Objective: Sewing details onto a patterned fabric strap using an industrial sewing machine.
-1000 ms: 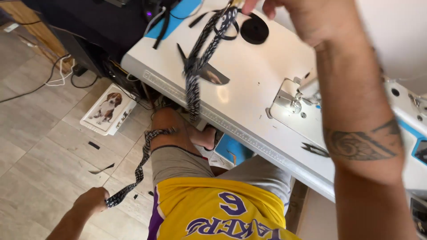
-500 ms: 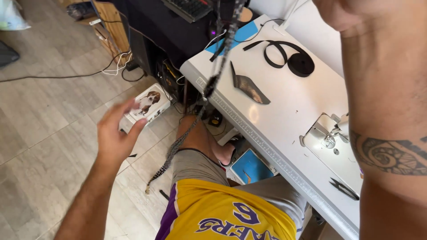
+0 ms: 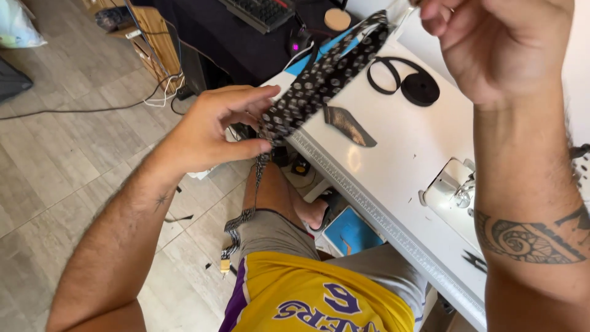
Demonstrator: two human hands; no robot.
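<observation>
A long black strap with white dots (image 3: 319, 86) is stretched between my two hands. My left hand (image 3: 212, 129) pinches its lower part between thumb and fingers, over the front edge of the white sewing table (image 3: 393, 166). My right hand (image 3: 498, 43) is raised at the top right and holds the strap's upper end. Below my left hand the rest of the strap hangs down past my knee to a small buckle (image 3: 225, 265) near the floor.
A roll of black webbing (image 3: 418, 88) and a dark fabric piece (image 3: 348, 125) lie on the table. The sewing machine's metal plate (image 3: 452, 190) sits to the right. A black desk with a keyboard (image 3: 261, 12) stands behind, with cables on the tiled floor (image 3: 61, 160).
My left hand rose from low near the floor and took hold of the strap at table height. The strap now runs taut between both hands, and the view has shifted left.
</observation>
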